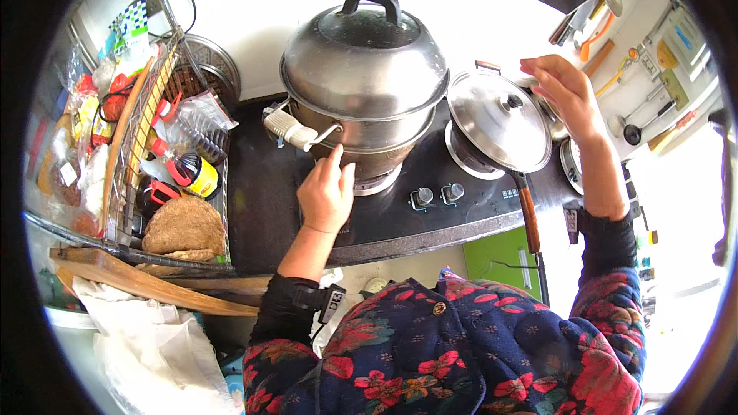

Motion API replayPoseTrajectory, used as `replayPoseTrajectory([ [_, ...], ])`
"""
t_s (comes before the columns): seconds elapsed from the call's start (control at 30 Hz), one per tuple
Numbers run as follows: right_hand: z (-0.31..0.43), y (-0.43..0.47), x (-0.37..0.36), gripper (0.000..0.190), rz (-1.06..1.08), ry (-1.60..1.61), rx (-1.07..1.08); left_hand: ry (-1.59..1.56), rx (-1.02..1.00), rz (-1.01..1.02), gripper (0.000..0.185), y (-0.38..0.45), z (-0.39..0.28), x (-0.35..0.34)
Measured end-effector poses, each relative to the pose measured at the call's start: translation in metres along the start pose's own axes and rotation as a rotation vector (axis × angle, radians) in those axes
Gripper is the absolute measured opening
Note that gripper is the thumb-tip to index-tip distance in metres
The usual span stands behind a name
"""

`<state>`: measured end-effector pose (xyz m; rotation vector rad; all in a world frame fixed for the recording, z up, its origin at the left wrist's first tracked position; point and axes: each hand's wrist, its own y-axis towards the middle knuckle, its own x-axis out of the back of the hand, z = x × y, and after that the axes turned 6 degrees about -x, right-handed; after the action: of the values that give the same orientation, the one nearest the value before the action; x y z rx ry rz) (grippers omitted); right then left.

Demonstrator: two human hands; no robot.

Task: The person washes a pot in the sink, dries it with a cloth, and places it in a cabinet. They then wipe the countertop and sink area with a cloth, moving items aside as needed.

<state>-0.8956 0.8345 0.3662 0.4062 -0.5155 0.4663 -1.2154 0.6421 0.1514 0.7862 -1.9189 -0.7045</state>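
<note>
A steel steamer pot stands on the left burner of a black gas hob. Its domed lid has a black loop handle. A side handle wrapped in white material sticks out to the left. My left hand holds nothing; its index finger points up at the pot's lower side, and I cannot tell whether it touches. On the right burner sits a frying pan with a steel lid and a wooden handle. My right hand is raised by the lid's right side, empty, fingers apart from the thumb.
Two control knobs sit near the hob's front. Left, a wire rack holds bags, sauce bottles and a round brown pad. Utensils, including a black ladle, hang on the right wall. A wooden board lies lower left.
</note>
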Motion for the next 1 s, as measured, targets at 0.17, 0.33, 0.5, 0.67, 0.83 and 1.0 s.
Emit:
replayPoseTrajectory([
  [0.17, -0.040, -0.104, 0.057, 0.025, -0.175, 0.088, -0.153, 0.204, 0.074, 0.144, 0.041, 0.017, -0.052, -0.018],
  [0.33, -0.095, -0.229, 0.113, 0.017, -0.341, 0.127, -0.409, 0.177, 0.151, 0.445, 0.036, 0.037, -0.079, -0.026],
  [0.5, -0.128, -0.377, 0.160, 0.021, -0.581, 0.164, -0.619, 0.020, 0.401, 0.251, 0.033, 0.055, -0.052, -0.009],
  [0.67, -0.154, -0.500, 0.183, 0.029, -0.763, 0.228, -0.817, 0.186, 0.295, 0.163, 0.027, 0.056, -0.048, -0.015],
  [0.83, -0.179, -0.566, 0.190, 0.030, -0.843, 0.301, -0.872, 0.009, 0.489, 0.099, 0.027, 0.068, -0.041, -0.019],
  [1.0, -0.195, -0.581, 0.184, 0.028, -0.858, 0.391, -0.921, 0.133, 0.336, 0.065, 0.029, 0.057, -0.026, -0.029],
])
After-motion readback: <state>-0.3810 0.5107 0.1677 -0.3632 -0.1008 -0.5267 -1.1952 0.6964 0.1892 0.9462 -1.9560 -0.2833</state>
